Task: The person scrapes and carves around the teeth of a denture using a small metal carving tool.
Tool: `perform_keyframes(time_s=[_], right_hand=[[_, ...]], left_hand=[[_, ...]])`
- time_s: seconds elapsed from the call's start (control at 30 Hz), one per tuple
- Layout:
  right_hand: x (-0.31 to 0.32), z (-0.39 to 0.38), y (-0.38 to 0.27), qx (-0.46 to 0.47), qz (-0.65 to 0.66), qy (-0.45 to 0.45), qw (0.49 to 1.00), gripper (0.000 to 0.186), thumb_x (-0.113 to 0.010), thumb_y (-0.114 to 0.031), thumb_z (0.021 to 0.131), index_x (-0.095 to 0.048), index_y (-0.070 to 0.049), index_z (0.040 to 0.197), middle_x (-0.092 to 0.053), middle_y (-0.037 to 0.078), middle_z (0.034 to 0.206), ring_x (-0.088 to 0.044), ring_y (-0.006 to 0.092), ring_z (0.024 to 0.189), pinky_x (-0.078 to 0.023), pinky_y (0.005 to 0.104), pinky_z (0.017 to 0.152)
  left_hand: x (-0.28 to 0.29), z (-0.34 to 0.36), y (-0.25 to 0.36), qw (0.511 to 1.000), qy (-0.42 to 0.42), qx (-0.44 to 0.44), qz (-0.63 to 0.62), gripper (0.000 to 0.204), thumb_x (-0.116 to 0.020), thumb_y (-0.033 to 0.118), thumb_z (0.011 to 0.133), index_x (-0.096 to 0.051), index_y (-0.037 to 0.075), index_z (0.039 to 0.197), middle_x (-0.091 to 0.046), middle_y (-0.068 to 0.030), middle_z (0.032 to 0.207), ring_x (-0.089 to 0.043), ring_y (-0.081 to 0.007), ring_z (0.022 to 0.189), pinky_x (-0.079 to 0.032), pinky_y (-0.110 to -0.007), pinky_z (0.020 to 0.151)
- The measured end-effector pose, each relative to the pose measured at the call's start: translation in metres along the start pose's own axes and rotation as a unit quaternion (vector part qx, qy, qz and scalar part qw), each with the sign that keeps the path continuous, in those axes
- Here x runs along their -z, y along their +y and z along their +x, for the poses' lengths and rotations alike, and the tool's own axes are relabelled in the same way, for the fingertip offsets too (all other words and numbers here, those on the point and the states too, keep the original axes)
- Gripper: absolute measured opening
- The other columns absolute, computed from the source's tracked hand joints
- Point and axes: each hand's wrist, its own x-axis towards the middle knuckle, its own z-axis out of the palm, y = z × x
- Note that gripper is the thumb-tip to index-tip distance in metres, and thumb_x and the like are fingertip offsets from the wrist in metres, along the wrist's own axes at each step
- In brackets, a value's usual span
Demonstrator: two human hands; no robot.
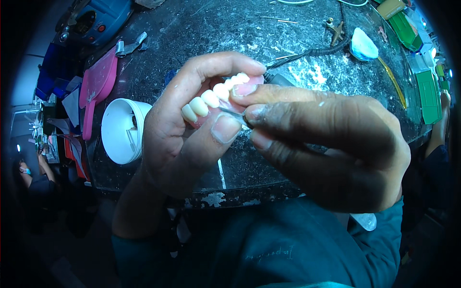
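Note:
My left hand is closed around a denture, with its index finger and thumb at opposite sides. The denture has a curved row of white teeth on a pink base. My right hand pinches a thin metal carving tool between thumb and fingers. The tool's narrow tip lies against the pink base just below the teeth, close to my left thumb. A rounded metal blade shows beneath my right hand; whether it belongs to the same tool, I cannot tell. Both hands are above the front part of the dark workbench.
Left of my hands stand a white bucket with small tools inside and a pink dustpan. A blue machine is behind them. Far right lie a blue-white lump, a coiled black cord and green trays. Other people sit at both sides.

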Motion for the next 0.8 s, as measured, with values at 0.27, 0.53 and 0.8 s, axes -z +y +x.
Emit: perform_keyframes(time_s=[0.27, 0.53, 0.8], right_hand=[[-0.012, -0.007, -0.002, -0.007, 0.003, 0.070, 0.998, 0.023, -0.074, 0.012, 0.069, -0.064, 0.013, 0.089, -0.066, 0.030, 0.091, -0.069, 0.0350, 0.089, -0.058, 0.0407, 0.077], [-0.016, -0.006, -0.009, -0.040, 0.098, 0.155, 0.982, 0.022, -0.071, 0.014, 0.069, -0.060, 0.008, 0.087, -0.060, 0.020, 0.096, -0.066, 0.0405, 0.092, -0.060, 0.0456, 0.078], [-0.004, -0.001, -0.011, -0.071, 0.062, 0.081, 0.992, 0.019, -0.071, 0.013, 0.069, -0.061, 0.007, 0.084, -0.064, 0.021, 0.093, -0.067, 0.0390, 0.093, -0.060, 0.0449, 0.077]], left_hand=[[0.000, 0.002, 0.005, 0.999, -0.014, 0.014, 0.027, 0.070, -0.061, 0.045, 0.077, -0.048, -0.009, 0.120, -0.057, -0.0216, 0.110, -0.059, -0.0251, 0.102, -0.046, -0.038, 0.093], [0.002, 0.001, -0.004, 0.994, -0.028, -0.103, -0.014, 0.077, -0.056, 0.047, 0.079, -0.039, -0.009, 0.128, -0.052, -0.0254, 0.123, -0.053, -0.0282, 0.116, -0.041, -0.039, 0.101], [0.001, 0.001, 0.002, 0.999, -0.011, -0.030, 0.007, 0.082, -0.056, 0.050, 0.077, -0.037, -0.010, 0.130, -0.050, -0.0263, 0.125, -0.052, -0.0293, 0.117, -0.038, -0.040, 0.103]])
